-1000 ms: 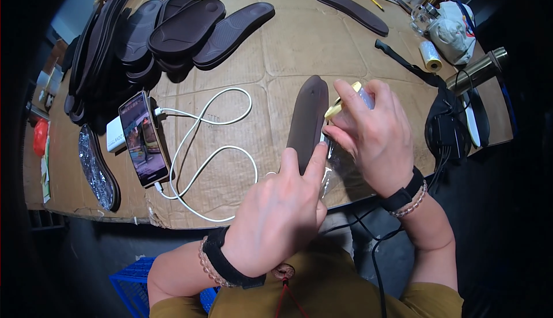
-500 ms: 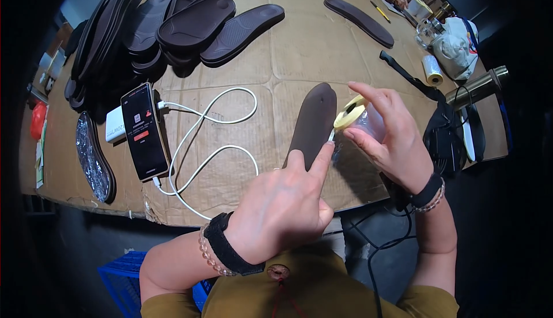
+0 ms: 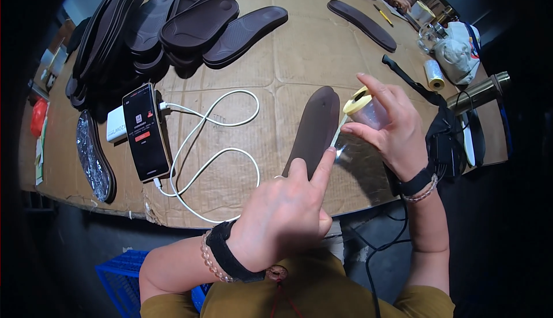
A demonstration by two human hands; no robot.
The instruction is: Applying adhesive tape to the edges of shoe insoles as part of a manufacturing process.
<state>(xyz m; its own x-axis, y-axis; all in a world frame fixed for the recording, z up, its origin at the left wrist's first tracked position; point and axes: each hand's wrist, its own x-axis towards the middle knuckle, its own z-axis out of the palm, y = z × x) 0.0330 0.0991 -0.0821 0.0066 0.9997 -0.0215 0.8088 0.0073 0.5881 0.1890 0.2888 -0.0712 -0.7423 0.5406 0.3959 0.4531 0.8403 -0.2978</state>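
Note:
A dark brown shoe sole [image 3: 314, 125] points away from me, its near end hidden under my left hand [image 3: 282, 203]. The middle finger of that hand presses on the sole, and its index finger lies along the sole's right edge, at the end of a narrow pale strip. This strip of clear film [image 3: 340, 131] runs up to a roll of clear film with a yellow rim [image 3: 368, 111]. My right hand [image 3: 394, 128] grips the roll between thumb and fingers, just right of the sole and apart from it.
Dark soles are heaped [image 3: 196, 27] at the far left; a single sole [image 3: 363, 25] lies far right. A phone [image 3: 144, 134] with a white cable [image 3: 224, 150] and a film-wrapped sole [image 3: 94, 157] lie left. Right stand another film roll [image 3: 434, 75] and a metal flask [image 3: 481, 92]. Another person's hand [image 3: 399, 0] is beyond.
My right hand has moved the roll slightly up and right, away from the sole. The film strip between roll and left index finger shows longer. My left hand stays at the sole.

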